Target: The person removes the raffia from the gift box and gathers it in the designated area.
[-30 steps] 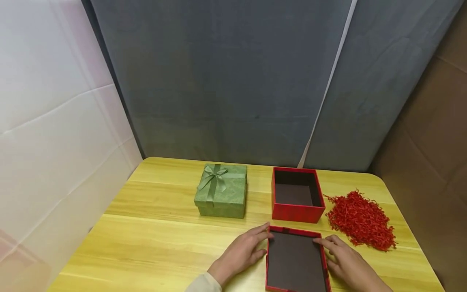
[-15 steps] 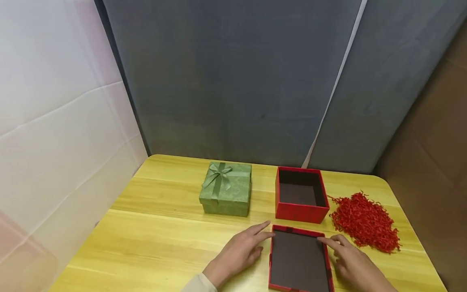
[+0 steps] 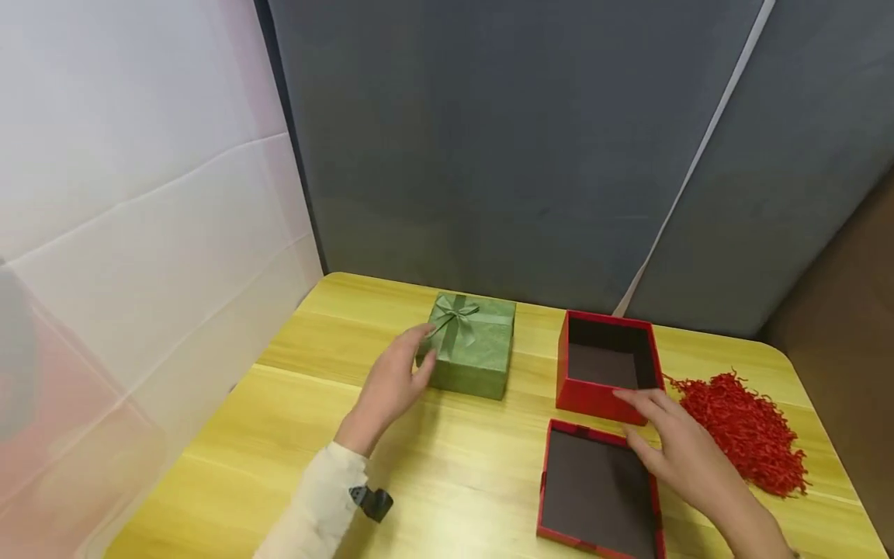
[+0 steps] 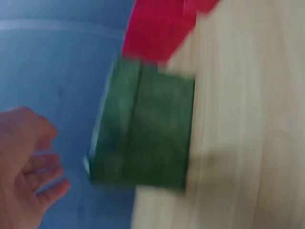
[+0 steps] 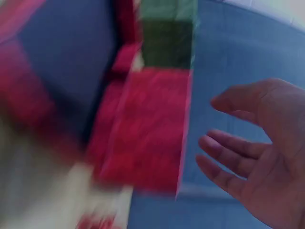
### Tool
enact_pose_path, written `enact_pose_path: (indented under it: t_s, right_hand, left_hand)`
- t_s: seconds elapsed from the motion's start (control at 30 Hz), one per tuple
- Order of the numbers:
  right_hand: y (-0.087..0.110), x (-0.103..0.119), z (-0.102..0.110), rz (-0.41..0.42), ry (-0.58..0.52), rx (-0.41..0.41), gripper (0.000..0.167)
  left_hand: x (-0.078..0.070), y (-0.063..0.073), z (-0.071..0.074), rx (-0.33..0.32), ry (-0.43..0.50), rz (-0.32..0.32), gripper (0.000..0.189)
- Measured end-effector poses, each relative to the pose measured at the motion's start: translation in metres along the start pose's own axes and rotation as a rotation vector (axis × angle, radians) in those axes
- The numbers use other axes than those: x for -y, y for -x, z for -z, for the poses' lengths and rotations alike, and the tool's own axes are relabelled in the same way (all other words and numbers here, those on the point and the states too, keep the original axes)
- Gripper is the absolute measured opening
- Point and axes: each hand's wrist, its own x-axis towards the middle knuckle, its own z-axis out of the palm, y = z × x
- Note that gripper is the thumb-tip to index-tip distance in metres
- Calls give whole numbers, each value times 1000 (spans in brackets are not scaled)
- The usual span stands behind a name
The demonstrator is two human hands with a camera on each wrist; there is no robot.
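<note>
A green gift box [image 3: 475, 361] with a ribbon bow stands at the back of the table, lid on. My left hand [image 3: 393, 380] is at its left front side, fingers loosely spread and holding nothing; the left wrist view shows the hand apart from the green box [image 4: 155, 129]. The right hand [image 3: 673, 439], relaxed and bare of any object, hovers over the far right corner of a red lid [image 3: 594, 489] lying with its dark inside up. Behind that lid stands a red box [image 3: 601, 396] without its cover, dark within. In the right wrist view the fingers are beside the red box [image 5: 147, 129].
A heap of red shredded paper [image 3: 743, 435] lies on the right of the wooden table [image 3: 279, 435]. Grey cloth [image 3: 517, 155] hangs behind the table's back edge, and a white panel [image 3: 161, 202] rises on the left.
My left hand has left the red lid and moved forward and left to the green gift box. The right hand has lifted off the lid toward the red box. The head view has shifted.
</note>
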Motion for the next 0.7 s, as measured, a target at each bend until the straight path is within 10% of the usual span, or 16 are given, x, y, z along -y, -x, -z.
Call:
enact_pose_path:
  t_s: [0.17, 0.3, 0.47, 0.7]
  right_hand:
    - [-73, 41, -24, 2, -210, 15, 49]
    - [-126, 68, -52, -199, -388, 146, 62]
    - [-159, 79, -77, -469, -504, 240, 77]
    - [-174, 74, -89, -585, -713, 206, 72]
  left_hand:
    - [30, -25, 2, 138, 109, 323, 51]
    - [38, -39, -8, 179, 272, 492, 45]
    - [40, -50, -16, 168, 362, 591, 40]
    - [47, -52, -9, 164, 467, 637, 39]
